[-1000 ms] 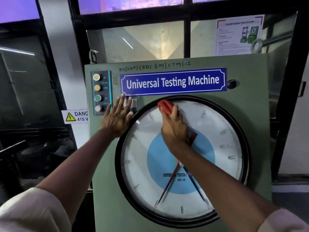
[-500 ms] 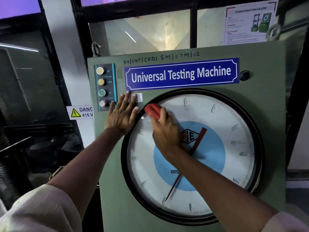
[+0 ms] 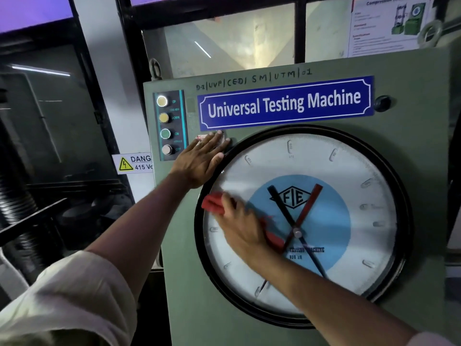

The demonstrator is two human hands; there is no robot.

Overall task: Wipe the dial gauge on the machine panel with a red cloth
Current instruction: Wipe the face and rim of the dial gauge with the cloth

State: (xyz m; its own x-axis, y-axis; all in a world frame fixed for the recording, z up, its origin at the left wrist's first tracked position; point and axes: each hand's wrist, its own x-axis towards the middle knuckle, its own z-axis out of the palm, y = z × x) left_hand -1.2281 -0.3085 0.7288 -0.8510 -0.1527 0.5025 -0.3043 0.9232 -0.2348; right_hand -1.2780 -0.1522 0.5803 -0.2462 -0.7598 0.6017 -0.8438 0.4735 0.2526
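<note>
A large round dial gauge [image 3: 349, 171] with a black rim, white face and blue centre fills the green machine panel [image 3: 424, 146]. My right hand [image 3: 240, 226] presses a red cloth [image 3: 212, 203] flat against the left part of the glass, near the rim. The cloth shows at my fingertips and again under my palm. My left hand [image 3: 199, 163] lies flat on the panel, fingers spread, at the gauge's upper left rim. A black and a red pointer cross at the dial's hub.
A blue "Universal Testing Machine" nameplate [image 3: 284, 103] sits above the dial. A column of push buttons [image 3: 166, 126] is at the panel's upper left, a black knob [image 3: 381, 103] at upper right. A 415 V danger sign [image 3: 134, 163] hangs left of the panel.
My right hand has slid the red cloth from the top of the dial down and left along the glass. My left hand has stayed on the panel. The view has shifted closer.
</note>
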